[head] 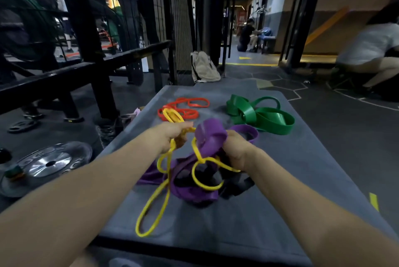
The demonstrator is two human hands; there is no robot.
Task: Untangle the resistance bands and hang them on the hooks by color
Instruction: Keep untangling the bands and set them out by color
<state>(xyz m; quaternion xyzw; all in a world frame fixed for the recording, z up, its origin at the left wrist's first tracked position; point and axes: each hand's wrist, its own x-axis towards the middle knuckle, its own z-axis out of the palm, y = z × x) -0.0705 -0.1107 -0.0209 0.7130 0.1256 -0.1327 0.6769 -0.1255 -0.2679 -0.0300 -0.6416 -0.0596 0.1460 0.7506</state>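
In the centre of the frame the person is working over a grey mat [269,180] that is stretching from the lower edge up toward the middle. The left hand [170,135] is curling its fingers around the thin yellow band [160,191], gripping it where a loop is poking up above the knuckles; the rest of that band is trailing down toward the lower centre, ending in a long loop lying on the mat. The right hand [236,150] is clutching a bunched fold of the wide purple band [210,135], fingers wrapped tightly into it. Between and below the two hands, yellow and purple are lying twisted together, with what is probably a black band [235,184] underneath, though the blur is making it hard to tell.

Further up the mat, in the middle of the frame, the orange bands [183,109] are lying in a flat pile to the left, and the green bands [259,113] are sitting in a looser heap to the right, well apart from each other. A second purple loop is resting just beside the green heap, near the right hand.

At the left edge, a silver weight plate [51,161] is lying on the dark floor. A beige bag [204,68] is leaning against a black post in the upper centre. At the right edge, another person [371,51] is crouching.
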